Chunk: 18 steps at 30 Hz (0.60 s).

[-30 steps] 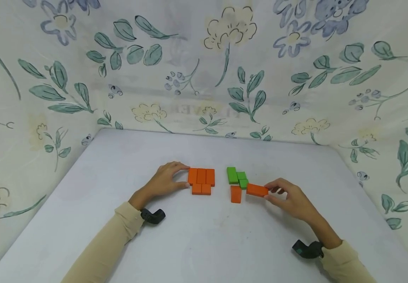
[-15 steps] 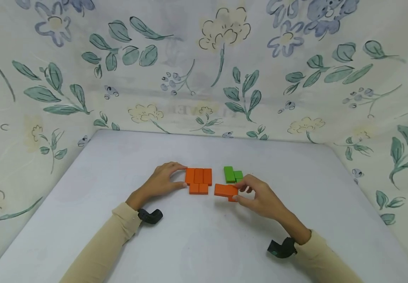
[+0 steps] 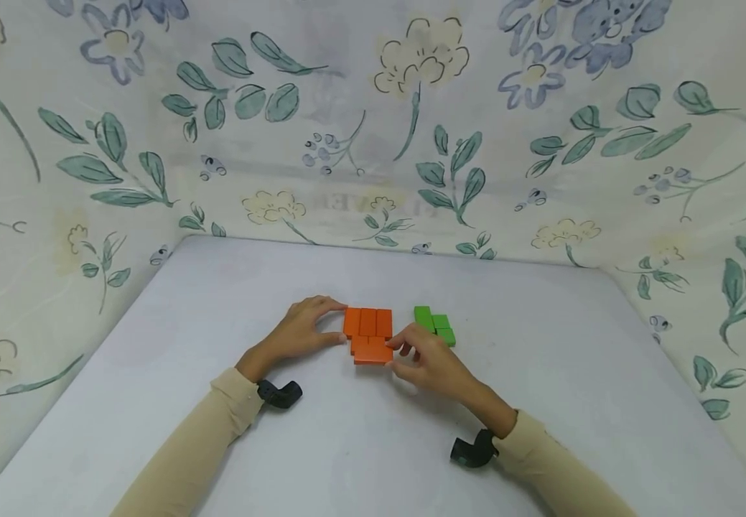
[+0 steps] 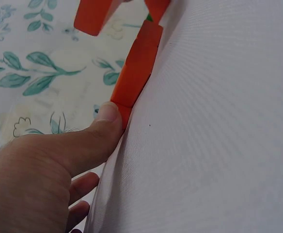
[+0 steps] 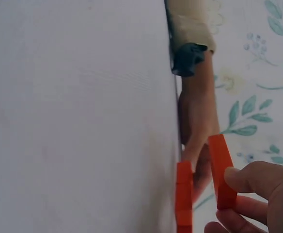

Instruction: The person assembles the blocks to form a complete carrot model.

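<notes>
My right hand (image 3: pixel 434 362) pinches an orange rectangular block (image 3: pixel 373 352) between thumb and fingers. The right wrist view has this block (image 5: pixel 222 172) raised off the table, apart from the orange blocks (image 5: pixel 184 196) lying there. From the head, it partly covers two small orange blocks below a row of three orange blocks (image 3: pixel 368 322). My left hand (image 3: pixel 304 330) holds the leftmost block of that row, index finger at its far end and thumb at its near end. In the left wrist view the thumb (image 4: pixel 107 114) touches an orange block's end.
Several green blocks (image 3: pixel 424 317) lie just beyond my right hand. Another orange block (image 4: pixel 157 7) shows at the top of the left wrist view. The white table (image 3: pixel 347 445) meets a flower-patterned cloth (image 3: pixel 347 179) at its back and sides.
My right hand has carried its orange block leftward, from beside the green blocks to over the small orange blocks. The left hand has stayed at the row. A separate orange block is now hidden from the head.
</notes>
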Available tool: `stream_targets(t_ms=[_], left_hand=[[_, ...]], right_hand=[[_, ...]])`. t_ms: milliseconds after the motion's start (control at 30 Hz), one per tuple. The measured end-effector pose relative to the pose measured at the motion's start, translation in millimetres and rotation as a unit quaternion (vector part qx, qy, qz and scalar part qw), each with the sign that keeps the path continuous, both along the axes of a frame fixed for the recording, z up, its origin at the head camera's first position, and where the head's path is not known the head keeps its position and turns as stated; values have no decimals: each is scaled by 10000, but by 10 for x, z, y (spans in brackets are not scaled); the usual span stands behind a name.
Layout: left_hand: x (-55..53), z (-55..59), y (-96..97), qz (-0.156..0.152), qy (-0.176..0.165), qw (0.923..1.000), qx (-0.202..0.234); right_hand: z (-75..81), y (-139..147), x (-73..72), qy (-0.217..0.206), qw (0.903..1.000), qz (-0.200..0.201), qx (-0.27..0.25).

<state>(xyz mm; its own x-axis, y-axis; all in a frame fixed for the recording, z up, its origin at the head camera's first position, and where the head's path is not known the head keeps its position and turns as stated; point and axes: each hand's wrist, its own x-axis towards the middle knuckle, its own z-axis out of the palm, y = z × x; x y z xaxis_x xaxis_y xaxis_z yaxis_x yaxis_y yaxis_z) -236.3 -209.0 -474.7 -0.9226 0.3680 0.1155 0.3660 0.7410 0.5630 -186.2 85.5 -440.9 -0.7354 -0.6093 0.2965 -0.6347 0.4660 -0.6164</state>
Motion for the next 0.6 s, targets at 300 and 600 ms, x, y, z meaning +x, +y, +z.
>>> stream_targets(t_ms=[300,600], left_hand=[[-14,7,9,-37,158,9998,-105],[-25,-6,-2,-62,210,9997,-63]], right_hand=[[-114,-78,12,360,9991,-83,187],[-242,-90,18,1393,9866,-226,812]])
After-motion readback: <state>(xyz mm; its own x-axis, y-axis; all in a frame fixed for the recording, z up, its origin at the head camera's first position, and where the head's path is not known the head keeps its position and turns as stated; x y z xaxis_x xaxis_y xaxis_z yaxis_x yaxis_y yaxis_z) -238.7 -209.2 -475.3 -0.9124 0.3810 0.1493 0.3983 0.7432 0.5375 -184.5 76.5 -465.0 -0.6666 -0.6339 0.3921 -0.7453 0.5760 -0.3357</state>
